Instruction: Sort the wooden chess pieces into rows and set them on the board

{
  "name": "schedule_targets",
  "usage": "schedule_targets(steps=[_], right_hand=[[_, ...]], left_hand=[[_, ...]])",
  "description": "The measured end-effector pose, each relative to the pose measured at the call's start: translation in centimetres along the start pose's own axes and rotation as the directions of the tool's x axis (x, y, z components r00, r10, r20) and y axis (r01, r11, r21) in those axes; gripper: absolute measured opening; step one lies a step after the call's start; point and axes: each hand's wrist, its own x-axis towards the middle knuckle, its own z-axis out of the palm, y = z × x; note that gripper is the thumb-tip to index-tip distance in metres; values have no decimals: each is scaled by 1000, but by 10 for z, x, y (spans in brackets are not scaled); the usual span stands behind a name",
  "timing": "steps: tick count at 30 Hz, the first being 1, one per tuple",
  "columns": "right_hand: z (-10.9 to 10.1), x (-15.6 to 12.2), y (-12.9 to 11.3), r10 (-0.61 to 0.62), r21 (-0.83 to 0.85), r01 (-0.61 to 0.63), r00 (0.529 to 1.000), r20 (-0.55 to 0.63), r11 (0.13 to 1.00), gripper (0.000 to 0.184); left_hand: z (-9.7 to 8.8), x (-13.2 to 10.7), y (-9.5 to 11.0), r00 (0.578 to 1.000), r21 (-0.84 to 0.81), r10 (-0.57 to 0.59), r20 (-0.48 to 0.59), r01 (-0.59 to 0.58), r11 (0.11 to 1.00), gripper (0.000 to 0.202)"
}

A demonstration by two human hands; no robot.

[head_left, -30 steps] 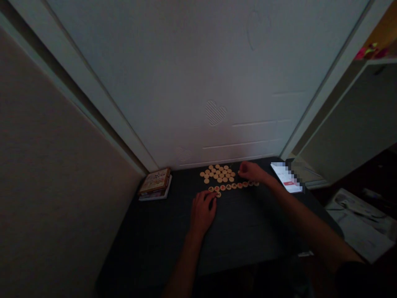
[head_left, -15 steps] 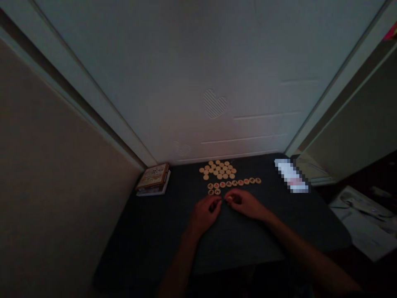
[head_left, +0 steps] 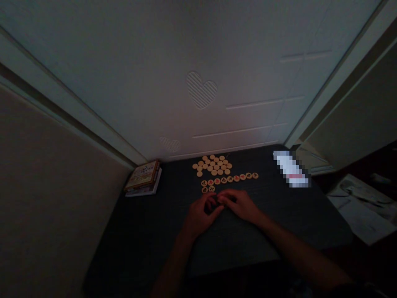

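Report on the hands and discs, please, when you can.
Left hand and right hand close together, grip contents hidden. Marked discs in two rows beyond. Stack off left, clear of both.

We count 9 marked discs in the long row (head_left: 230,179): 4 red, 5 black. Short row (head_left: 211,188): we see 2, both dark-marked. So 11 marked in view. Plain discs (head_left: 216,167): we get about 20, bunched tight, so give or take one or two. Any disc between the fingers, we can't count. Hands: 2, one left hand (head_left: 200,215), one right hand (head_left: 242,205). Counter (head_left: 149,231): 1. Books (head_left: 142,177): at least 2, stacked. Bright pixelated item (head_left: 290,169): 1. Embossed hearts (head_left: 201,90): we make it 2, one large, one small.
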Motion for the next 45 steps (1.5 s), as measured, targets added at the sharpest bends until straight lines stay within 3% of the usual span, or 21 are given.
schedule_targets(steps=[3,7,18,30,40,45], right_hand=[[-1,0,-1,51,8,-50,998,-25,999,20],[0,0,0,107,35,-107,994,-15,994,22],[0,2,2,87,22,-86,996,-18,996,25],[2,0,-1,82,191,-80,997,-7,978,23],[-1,8,9,-40,-143,6,970,-239,990,18],[3,9,12,-87,-223,28,962,-260,974,12]], left_hand=[[5,1,1,1000,-19,-7,-19,6,1000,49],[6,3,3,999,-2,15,-30,-15,1000,33],[3,4,6,998,-2,52,-19,-52,999,22],[5,3,-1,996,20,81,-30,-80,997,25],[3,5,-4,983,70,45,-180,-33,997,27],[3,5,-3,985,125,108,-133,-91,988,20]])
